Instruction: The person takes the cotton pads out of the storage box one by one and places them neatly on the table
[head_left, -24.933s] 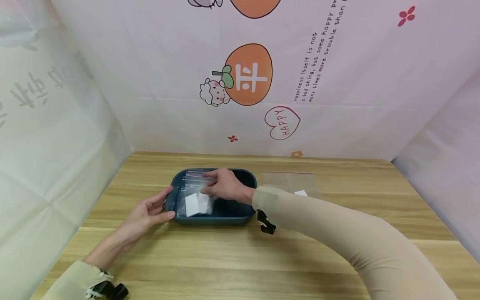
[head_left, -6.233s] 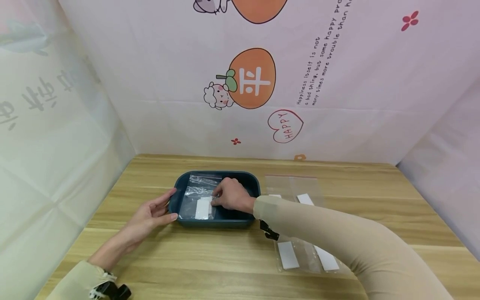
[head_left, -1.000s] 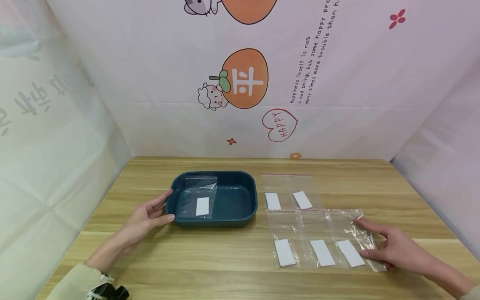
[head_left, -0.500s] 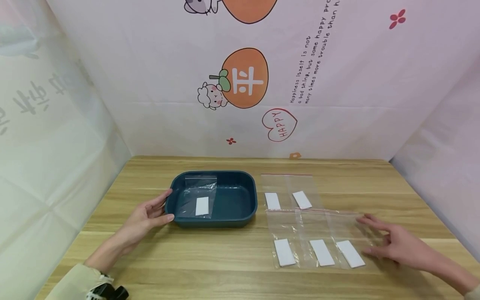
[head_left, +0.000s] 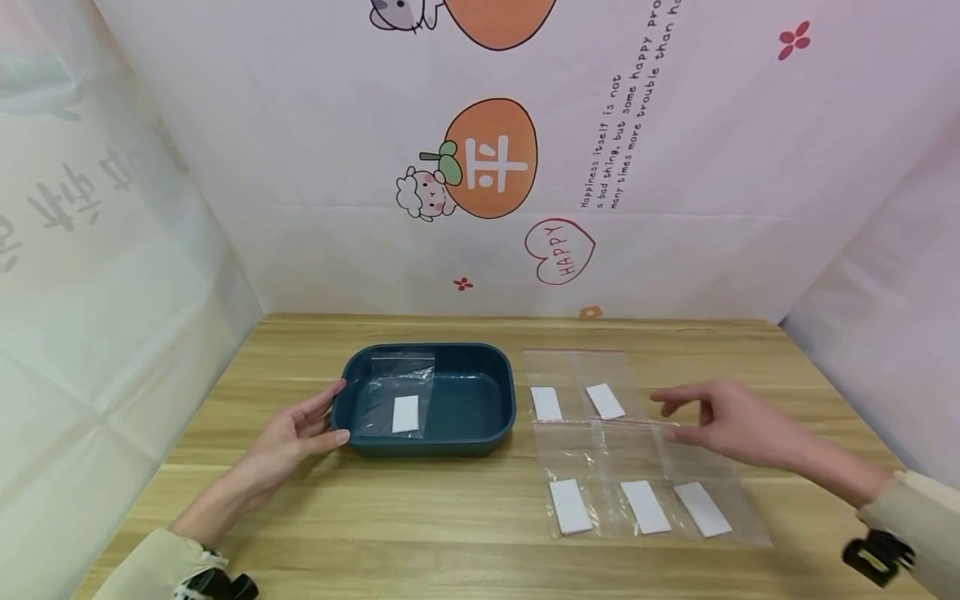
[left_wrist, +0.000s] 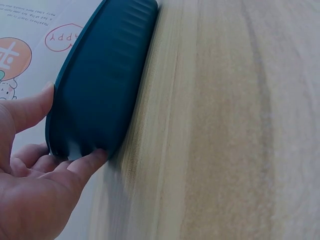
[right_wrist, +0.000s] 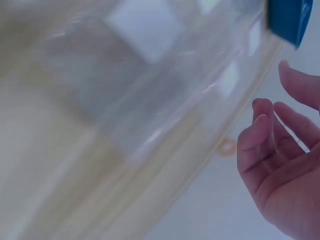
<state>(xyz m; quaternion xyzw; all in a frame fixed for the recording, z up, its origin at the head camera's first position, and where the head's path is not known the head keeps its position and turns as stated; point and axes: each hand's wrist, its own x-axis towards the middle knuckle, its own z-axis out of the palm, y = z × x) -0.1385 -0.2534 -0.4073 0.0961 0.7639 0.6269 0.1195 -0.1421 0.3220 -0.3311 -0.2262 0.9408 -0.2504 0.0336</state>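
Observation:
My left hand (head_left: 281,442) holds the left end of a dark teal plastic tray (head_left: 465,446), thumb on one side and fingers on the other, as the left wrist view also shows with the tray wall (left_wrist: 100,85). Inside the tray, at its left, lies one clear zip bag (head_left: 401,375) with a white card-like piece (head_left: 406,414) in it. My right hand (head_left: 738,423) is over the bags at the right, fingers loosely bent, holding nothing. Below it lies a zip bag (head_left: 731,500) with a white piece (head_left: 702,510). In the right wrist view this hand (left_wrist: 30,190) is not shown; its fingers are bent and bare there.
Two zip bags (head_left: 573,367) lie side by side in a back row right of the tray. A front row of three overlaps their lower edges, with another bag (head_left: 570,462) at its left. A printed cloth (head_left: 360,258) hangs behind the wooden table (head_left: 420,533).
My right hand has let go of the rightmost front bag, which now lies flat, and has moved up and left. Earlier the tray held more bags. My left hand stays on the tray.

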